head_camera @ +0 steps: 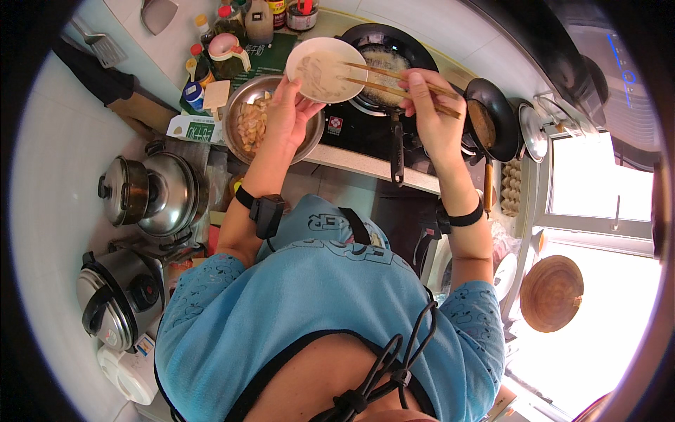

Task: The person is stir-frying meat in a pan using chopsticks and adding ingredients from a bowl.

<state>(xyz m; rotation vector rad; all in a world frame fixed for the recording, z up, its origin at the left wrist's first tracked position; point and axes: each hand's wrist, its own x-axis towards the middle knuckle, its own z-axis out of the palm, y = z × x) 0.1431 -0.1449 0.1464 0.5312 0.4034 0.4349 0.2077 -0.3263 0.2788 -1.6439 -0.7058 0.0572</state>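
Observation:
My left hand (290,108) grips a white bowl (326,96) by its near left rim. Pale, milky batter with strips of food (311,71) fills part of it. Wooden chopsticks (387,88) are held in my right hand (433,103), their tips over the bowl's right side, slightly apart. Behind the bowl, a black wok (416,47) rests on the gas stove (348,132) with bubbling oil (387,60) in it. Under my left forearm stands a stainless steel basin (311,134) holding pale brown chunks of food (249,124), partly hidden by the arm.
The wok's handle (397,153) juts over the counter's front edge. A second pan (506,126) with a wooden handle sits at right beside a metal lid (533,132). Sauce bottles (229,24) and an oil jug (229,55) crowd the back left. Several pots (171,192) stand at left.

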